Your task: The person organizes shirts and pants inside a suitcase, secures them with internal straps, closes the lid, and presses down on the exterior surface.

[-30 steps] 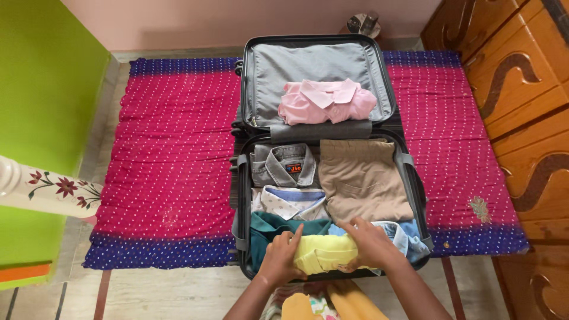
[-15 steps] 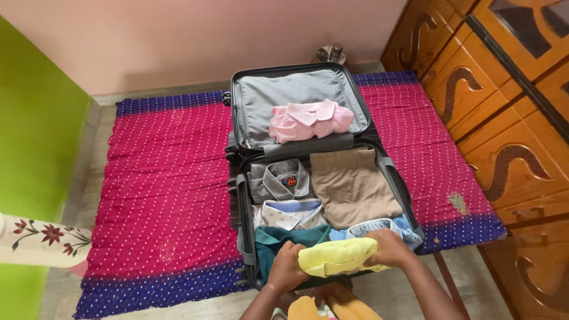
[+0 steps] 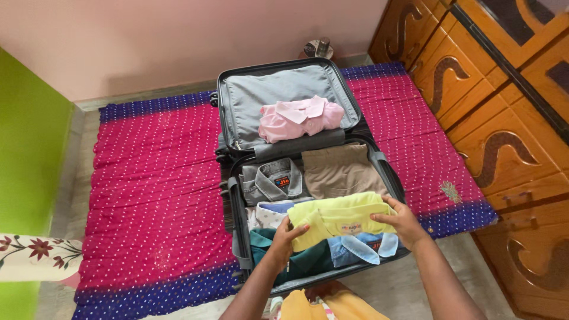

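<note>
Both hands grip a folded yellow-green collared shirt over the near half of an open dark hard-shell suitcase: our left hand pinches its near-left corner w/ thumb on top, our right hand clasps its right edge, fingers curled over the cloth. We hold the shirt flat, collar toward us, above the packed clothes in the case's near compartment.

Under & around it: a light blue denim shirt just below the yellow one, a dark teal garment at the near-left, a white dotted shirt w/ blue collar beside our left hand, a grey collared shirt at the far-left, folded khaki trousers at the far-right. A pink collared shirt lies in the grey-lined lid half, which lies open flat on the far side.

Case rests on a magenta dotted bedspread w/ blue borders. A carved brown wooden cabinet stands to the right, a green wall to the left, a pink wall beyond. A white floral-print sleeve shows at the left edge; whose it is we cannot tell. Yellow cloth sits at the bottom edge, below the case.
</note>
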